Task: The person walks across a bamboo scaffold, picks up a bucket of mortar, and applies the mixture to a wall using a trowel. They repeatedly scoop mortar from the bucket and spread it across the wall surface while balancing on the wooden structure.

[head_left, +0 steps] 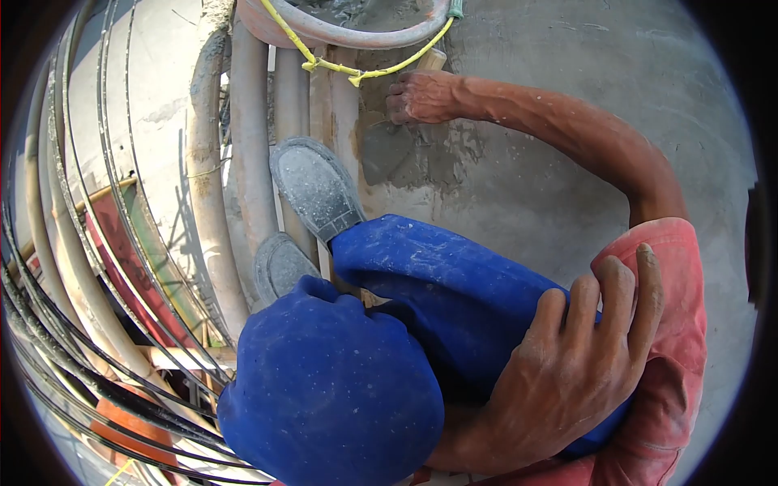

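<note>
My right hand (423, 97) is closed in a fist against the grey wall, low beside the bucket. A short wooden handle end (433, 59) sticks out of the fist, apparently a trowel's; the blade cannot be made out against the mortar. Dark wet mortar (405, 158) is spread on the surface just below the knuckles. My left hand (571, 364) is raised near my body with its fingers apart and slightly bent, holding nothing. Its fingertips overlap my red sleeve (656, 267). A bucket (348, 34) with a yellow rope (332, 68) stands beyond my right hand, grey mortar inside.
I squat in blue trousers (332, 389), my grey shoes (316, 182) on bamboo poles (253, 138) laid side by side. The grey wall (559, 65) rises along the right. Several black cables (81, 332) and more poles cross the left side, over an open drop.
</note>
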The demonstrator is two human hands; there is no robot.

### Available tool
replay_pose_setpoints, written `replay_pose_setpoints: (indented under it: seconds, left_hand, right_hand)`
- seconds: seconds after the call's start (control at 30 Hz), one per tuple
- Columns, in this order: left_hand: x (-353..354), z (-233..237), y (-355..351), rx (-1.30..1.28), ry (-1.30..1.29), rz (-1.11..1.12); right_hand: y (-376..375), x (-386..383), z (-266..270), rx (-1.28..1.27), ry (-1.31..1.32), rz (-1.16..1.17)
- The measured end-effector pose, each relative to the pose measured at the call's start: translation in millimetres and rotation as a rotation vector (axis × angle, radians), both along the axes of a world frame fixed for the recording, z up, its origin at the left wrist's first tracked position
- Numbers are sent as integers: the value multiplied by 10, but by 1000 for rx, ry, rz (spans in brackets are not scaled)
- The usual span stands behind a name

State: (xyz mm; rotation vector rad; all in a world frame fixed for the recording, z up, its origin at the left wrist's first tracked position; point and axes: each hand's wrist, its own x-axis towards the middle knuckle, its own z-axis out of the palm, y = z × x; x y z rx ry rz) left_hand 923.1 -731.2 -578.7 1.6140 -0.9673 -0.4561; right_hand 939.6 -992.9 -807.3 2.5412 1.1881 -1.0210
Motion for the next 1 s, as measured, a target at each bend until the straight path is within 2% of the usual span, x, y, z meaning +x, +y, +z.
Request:
replay_pose_setpoints:
  seconds: [0.13, 0.2, 0.33, 0.37, 0.47, 0.53, 0.63, 0.7, 0.77, 0.83, 0.93, 1.0]
  left_hand:
    - [-17, 2, -20, -18, 33, 18]
    - [9, 0, -24, -14, 20, 7]
    - [10, -26, -8, -8, -8, 28]
    - [1, -57, 0, -9, -8, 24]
    - [-6, -89, 9, 46, -281, -48]
    - [30, -8, -4, 1, 5, 0]
    - [14, -19, -8, 7, 10, 17]
    - [4, -14, -14, 1, 14, 23]
    - [12, -11, -22, -2, 12, 30]
    - [22, -14, -27, 5, -42, -22]
    - [21, -13, -24, 7, -42, -23]
    - [6, -22, -30, 5, -44, -5]
  right_hand:
    - [146, 90, 71, -24, 41, 144]
    - [221, 28, -66, -175, 146, 193]
    - [198, -125, -305, -241, 120, 182]
    - [169, -118, -331, -204, 40, 190]
    - [135, -95, -354, -192, -62, 173]
    - [111, -9, -301, -211, -80, 155]
    - [-52, 152, -236, -144, -100, 92]
    - [-139, 257, -65, -33, 37, -53]
    - [-174, 281, -30, -43, 39, -39]
    - [-193, 284, -31, -245, 117, 45]
    - [-83, 255, 53, -324, 63, 139]
    - [-213, 170, -178, -281, -7, 119]
